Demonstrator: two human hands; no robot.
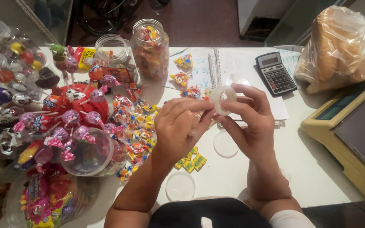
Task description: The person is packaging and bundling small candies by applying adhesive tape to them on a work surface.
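nearest the camera: a round clear lid lies flat on the white table, just right of the left forearm. a second clear lid lies a little further in, between the two wrists. small yellow-green wrapped candies sit beside the left wrist.

mid field: left hand fingers pinched together at the edge of a roll of clear tape; whether it grips the roll's rim or a loose end of tape cannot be told. right hand grasps the roll, thumb and fingers curled around its ring, holding it above the table and over the lower edge of an open spiral notebook.

left of the hands: a heap of wrapped sweets, a clear jar lying on its side, and a stand of lollipops in pink and purple wrappers.

further back: two upright clear jars, one full of candies, one nearly empty. a grey calculator rests on the notebook's right page. far right: a plastic bag of bread and the corner of a beige scale.
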